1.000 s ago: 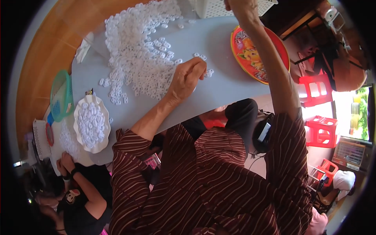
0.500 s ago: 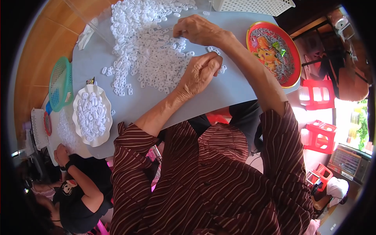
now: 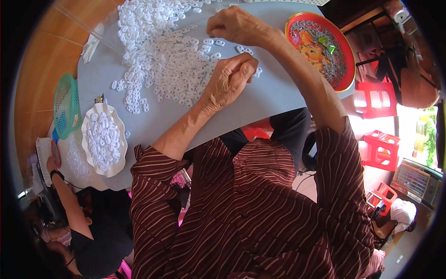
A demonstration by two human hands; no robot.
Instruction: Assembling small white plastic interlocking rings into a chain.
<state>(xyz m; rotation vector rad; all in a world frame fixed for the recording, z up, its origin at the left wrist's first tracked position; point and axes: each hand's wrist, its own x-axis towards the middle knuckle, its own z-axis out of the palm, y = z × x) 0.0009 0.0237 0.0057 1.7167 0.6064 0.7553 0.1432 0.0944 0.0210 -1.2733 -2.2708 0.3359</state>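
White plastic rings [image 3: 162,60] lay heaped on the grey worktop [image 3: 260,100]. Your left hand [image 3: 228,80] was curled shut at the heap's edge, your right hand [image 3: 234,25] loosely closed; pinching single rings seemed wisest.

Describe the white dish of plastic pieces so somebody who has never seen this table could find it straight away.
Start at the grey table and go to its left end, away from the big loose heap of white pieces. Beside the green basket sits the white dish. Its wavy rim sets it apart, and it alone holds pieces gathered up.
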